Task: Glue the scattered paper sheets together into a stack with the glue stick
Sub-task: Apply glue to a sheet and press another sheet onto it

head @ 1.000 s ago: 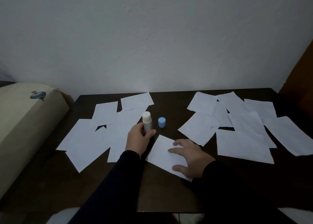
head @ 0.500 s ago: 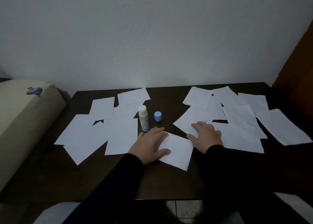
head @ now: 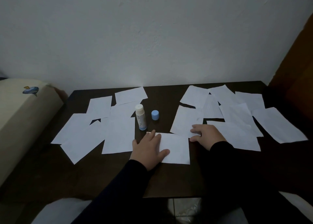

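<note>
Bare hands, long dark sleeves to wrists

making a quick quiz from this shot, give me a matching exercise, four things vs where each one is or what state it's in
Things:
1. glue stick
2. blue cap
3. left hand
4. right hand

States:
A. flat on the centre sheet
B. standing uncapped
C. fingers on a sheet of the right-side cluster
D. alone on the dark table, right of the tube

Pairs: 1-B, 2-D, 3-A, 4-C

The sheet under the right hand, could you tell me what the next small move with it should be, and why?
Probably slide that sheet onto the centre sheet: the right hand already rests on it, the left hand pins the centre sheet flat, and the glue stick stands uncapped.
</note>
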Demonstrator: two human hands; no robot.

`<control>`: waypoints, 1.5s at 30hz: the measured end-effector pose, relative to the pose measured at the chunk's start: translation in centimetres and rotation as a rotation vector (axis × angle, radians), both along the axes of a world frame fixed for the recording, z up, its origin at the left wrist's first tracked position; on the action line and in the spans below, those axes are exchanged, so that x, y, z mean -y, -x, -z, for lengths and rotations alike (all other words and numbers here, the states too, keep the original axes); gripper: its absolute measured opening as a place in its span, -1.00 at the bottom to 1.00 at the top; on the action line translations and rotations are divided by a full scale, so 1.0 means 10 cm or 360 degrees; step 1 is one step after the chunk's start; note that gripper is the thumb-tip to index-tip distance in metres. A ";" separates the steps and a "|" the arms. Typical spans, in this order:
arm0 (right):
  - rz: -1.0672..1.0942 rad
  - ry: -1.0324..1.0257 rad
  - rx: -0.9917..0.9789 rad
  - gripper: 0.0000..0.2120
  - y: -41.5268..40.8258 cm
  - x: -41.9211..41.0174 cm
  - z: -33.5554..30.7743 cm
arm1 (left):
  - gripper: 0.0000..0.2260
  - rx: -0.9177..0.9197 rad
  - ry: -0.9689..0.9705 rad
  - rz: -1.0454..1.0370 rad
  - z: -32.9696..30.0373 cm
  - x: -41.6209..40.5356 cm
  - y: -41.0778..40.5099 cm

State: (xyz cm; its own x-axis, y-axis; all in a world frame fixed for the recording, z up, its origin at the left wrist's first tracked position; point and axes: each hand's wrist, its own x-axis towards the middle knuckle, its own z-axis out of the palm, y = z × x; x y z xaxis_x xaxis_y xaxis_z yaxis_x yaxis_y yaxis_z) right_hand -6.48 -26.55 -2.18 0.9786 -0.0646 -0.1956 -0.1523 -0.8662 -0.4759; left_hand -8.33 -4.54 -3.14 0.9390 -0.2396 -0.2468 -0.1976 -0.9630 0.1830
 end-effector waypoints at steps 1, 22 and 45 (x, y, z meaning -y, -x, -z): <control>-0.0004 0.0018 -0.0016 -0.61 0.00 0.01 0.00 | -0.37 0.0026 -0.0010 -0.0020 0.02 0.01 0.02; 0.0662 -0.1617 0.0499 -0.88 0.53 -0.16 -0.45 | -0.43 -0.0167 0.1626 -0.0551 -0.45 0.01 0.15; 0.0298 -0.0366 0.0059 -0.79 0.62 -0.31 -0.12 | -0.86 -0.0169 0.1167 -0.0931 -0.11 -0.32 0.39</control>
